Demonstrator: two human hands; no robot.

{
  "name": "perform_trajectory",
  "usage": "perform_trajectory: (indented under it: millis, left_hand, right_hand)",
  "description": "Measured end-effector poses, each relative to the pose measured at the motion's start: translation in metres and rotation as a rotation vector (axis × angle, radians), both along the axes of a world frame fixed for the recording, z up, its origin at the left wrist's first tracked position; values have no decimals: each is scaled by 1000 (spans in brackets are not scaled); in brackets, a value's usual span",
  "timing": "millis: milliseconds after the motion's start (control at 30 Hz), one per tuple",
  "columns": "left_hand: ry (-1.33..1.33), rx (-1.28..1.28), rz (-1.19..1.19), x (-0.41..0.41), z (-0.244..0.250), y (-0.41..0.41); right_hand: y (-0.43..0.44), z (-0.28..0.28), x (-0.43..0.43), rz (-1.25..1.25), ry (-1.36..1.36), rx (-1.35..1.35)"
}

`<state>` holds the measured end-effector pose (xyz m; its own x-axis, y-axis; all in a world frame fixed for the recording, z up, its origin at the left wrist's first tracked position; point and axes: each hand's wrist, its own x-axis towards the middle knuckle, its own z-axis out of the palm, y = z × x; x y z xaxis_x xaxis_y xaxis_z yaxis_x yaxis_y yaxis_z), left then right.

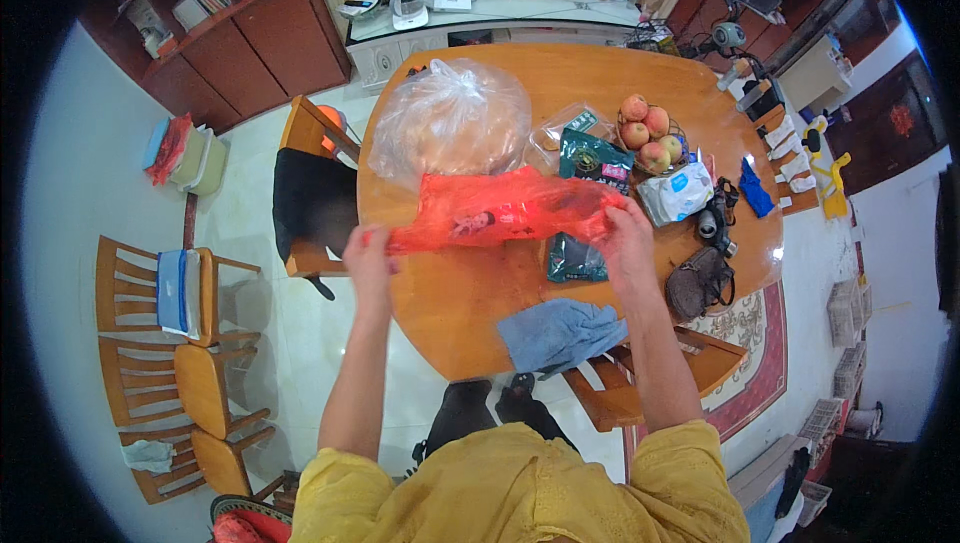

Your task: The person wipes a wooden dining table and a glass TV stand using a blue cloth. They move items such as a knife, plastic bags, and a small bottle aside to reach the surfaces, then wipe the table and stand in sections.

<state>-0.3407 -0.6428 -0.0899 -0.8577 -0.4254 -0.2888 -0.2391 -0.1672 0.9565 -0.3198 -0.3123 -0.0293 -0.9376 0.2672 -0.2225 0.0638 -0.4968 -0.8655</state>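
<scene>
A red plastic bag is stretched sideways above the wooden table. My left hand grips its left end, and my right hand grips its right end. The bag bears a printed picture and writing. Beneath its right part lies a dark green package, partly covered. Another dark green package shows just beyond the bag. Behind the bag's left part sits a large clear plastic bag, knotted at the top, with something tan inside that I cannot make out.
A wire basket of apples, a pack of wipes, a blue cloth and a small dark bag occupy the table's right side. A blue-grey towel lies at the near edge. Wooden chairs stand around.
</scene>
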Motion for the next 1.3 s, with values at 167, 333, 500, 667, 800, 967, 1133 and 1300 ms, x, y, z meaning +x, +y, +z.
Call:
perform_trajectory:
  millis: [167, 333, 500, 667, 800, 967, 1133, 1300]
  left_hand:
    - [15, -15, -64, 14, 38, -47]
    - [651, -716, 13, 15, 62, -12]
    - [278, -346, -921, 16, 74, 70]
    - [10, -882, -1175, -84, -77, 87]
    - [342, -1345, -1129, -89, -101, 75]
    - [494, -1193, -1098, -91, -102, 66]
    - [294, -601, -981, -104, -62, 65]
    - [348, -679, -741, -110, -88, 29]
  right_hand:
    - [-4, 1, 4, -23, -14, 119]
    - [-15, 10, 5, 23, -55, 415]
    - [-20, 6, -4, 20, -67, 507]
    - [-31, -2, -2, 22, -15, 481]
    - [-37, 3, 8, -29, -36, 484]
    - [-35, 3, 13, -25, -37, 390]
    - [-26, 6, 17, -1, -42, 407]
    - [-33, 12, 18, -19, -20, 341]
